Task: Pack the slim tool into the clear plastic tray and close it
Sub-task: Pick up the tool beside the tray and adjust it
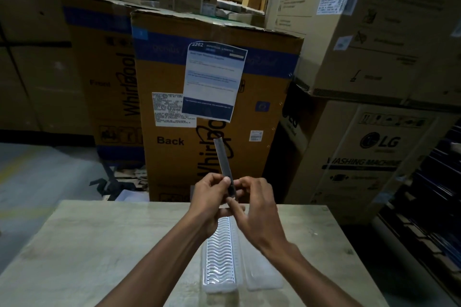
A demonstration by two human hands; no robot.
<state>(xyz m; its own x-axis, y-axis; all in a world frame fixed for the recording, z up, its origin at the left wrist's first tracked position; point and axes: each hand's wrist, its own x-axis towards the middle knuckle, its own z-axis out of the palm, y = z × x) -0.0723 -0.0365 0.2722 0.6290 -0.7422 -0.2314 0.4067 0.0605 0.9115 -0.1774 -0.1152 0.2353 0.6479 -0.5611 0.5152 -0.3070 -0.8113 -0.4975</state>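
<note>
A slim dark grey tool [222,161] stands nearly upright above the table's far edge, its top tilted a little left. My left hand [212,194] pinches its lower end from the left. My right hand [257,209] touches the same lower end from the right with thumb and fingertips. Below my hands the clear plastic tray [219,257] lies open on the table, a long ribbed half with wavy ridges. Its plainer clear half [262,274] lies flat beside it on the right.
The pale wooden table [99,257] runs under both forearms. Large cardboard appliance boxes [262,97] are stacked close behind the table and to the right. Dark stacked crates [429,207] stand at the right edge. Grey floor [37,169] shows at the left.
</note>
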